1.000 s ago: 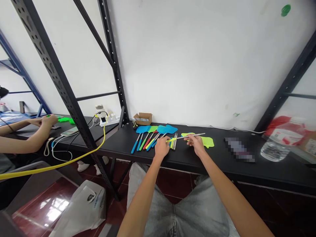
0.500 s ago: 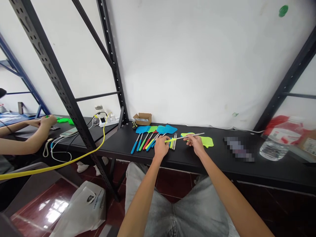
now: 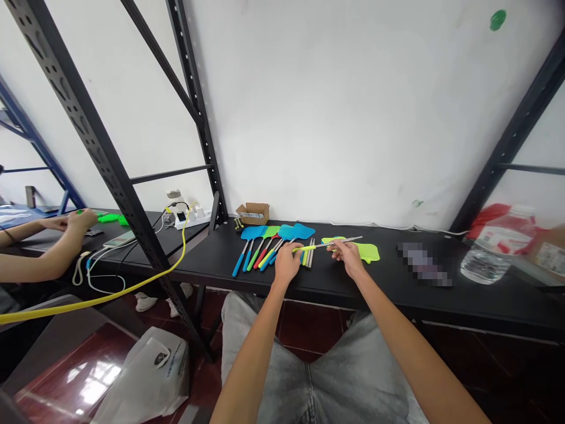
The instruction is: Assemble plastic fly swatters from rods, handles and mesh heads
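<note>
No legible text. White bag (image 3: pixel 145 377), between 7 and 8 o'clock: dark logo (image 3: pixel 161 357) plus print (image 3: pixel 175 356), unreadable. Bottle label (image 3: pixel 499 234), 3 o'clock: blurred. Carton label (image 3: pixel 551 257), 3 o'clock, farther out: likewise unreadable.

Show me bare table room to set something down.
The black table looks bare left of the row of handled tools, and more narrowly between the yellow-green piece and the pixelated object. It's crowded around the left hand: tools on one side, rods on the other.
</note>
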Available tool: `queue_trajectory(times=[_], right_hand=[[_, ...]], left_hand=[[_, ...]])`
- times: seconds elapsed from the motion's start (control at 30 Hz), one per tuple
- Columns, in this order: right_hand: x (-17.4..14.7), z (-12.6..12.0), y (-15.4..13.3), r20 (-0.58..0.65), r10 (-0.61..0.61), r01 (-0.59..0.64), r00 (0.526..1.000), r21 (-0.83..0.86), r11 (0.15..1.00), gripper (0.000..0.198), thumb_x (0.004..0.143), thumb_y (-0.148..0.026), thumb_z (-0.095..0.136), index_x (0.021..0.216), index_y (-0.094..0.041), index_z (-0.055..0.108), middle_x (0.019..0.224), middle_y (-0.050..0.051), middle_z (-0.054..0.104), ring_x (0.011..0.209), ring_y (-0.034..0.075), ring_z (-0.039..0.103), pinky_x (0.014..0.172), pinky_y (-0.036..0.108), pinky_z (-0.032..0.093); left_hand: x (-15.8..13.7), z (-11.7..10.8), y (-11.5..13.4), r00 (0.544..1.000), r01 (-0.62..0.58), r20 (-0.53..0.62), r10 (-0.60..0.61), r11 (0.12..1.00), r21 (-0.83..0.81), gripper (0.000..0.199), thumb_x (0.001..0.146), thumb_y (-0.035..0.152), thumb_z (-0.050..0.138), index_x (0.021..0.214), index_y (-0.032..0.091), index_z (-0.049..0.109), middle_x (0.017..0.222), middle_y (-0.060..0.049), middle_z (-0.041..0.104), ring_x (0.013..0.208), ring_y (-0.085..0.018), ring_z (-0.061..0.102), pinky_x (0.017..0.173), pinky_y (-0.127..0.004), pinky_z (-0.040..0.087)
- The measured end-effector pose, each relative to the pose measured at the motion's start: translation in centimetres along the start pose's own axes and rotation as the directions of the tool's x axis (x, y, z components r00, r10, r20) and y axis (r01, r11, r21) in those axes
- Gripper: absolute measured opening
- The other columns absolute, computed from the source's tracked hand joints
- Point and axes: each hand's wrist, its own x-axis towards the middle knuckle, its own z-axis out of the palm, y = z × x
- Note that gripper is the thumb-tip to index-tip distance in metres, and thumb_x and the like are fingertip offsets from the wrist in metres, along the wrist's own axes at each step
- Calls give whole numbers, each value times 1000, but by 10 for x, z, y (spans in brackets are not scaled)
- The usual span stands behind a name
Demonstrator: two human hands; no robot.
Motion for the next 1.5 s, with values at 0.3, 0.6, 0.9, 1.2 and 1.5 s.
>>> queue_trajectory(times=[0.3, 0.6, 0.9, 1.2, 1.5], right_hand=[[1, -1, 0, -16, 32, -31, 999, 62, 998, 38, 70, -53, 72, 72, -16, 65, 70, 10, 73, 45, 12, 56, 40, 23, 35], [1, -1, 0, -25, 24, -23, 999, 60, 998, 37, 71, -52, 70, 77, -16, 67, 69, 9, 73, 45, 12, 55, 41, 23, 35], [1, -1, -3, -61, 20, -13, 998, 122, 993, 36, 68, -51, 74, 81, -18, 68, 66, 6, 71, 44, 11, 54, 40, 22, 34], [3, -5, -3, -142, 46, -10, 989, 243, 970, 34, 64, -48, 76, 79, -19, 69, 63, 3, 68, 44, 11, 53, 41, 24, 37], [3, -5, -2, -121, 8, 9, 993, 146, 989, 40, 63, -55, 77, 76, -19, 66, 63, 3, 67, 44, 12, 53, 41, 25, 39]], left_hand=[[0, -3, 3, 997, 79, 10, -78, 990, -120, 29, 95, 35, 46, 93, 20, 71, 76, -3, 68, 70, -17, 59, 63, -25, 38], [4, -2, -2, 995, 102, 9, -102, 981, -167, 52, 95, 51, 40, 55, 18, 46, 52, 2, 39, 53, -13, 39, 54, -26, 23], [4, -5, 0, 981, 191, 67, -182, 963, -191, 57, 94, 52, 38, 59, 17, 65, 49, 0, 48, 53, -15, 47, 55, -27, 28], [4, -6, 0, 972, 232, 31, -231, 947, -222, 57, 93, 54, 39, 62, 16, 69, 45, 0, 43, 51, -16, 47, 53, -27, 28], [3, -6, -2, 975, 219, 11, -222, 954, -204, 57, 94, 51, 38, 61, 16, 69, 45, 0, 44, 49, -15, 45, 52, -28, 27]])
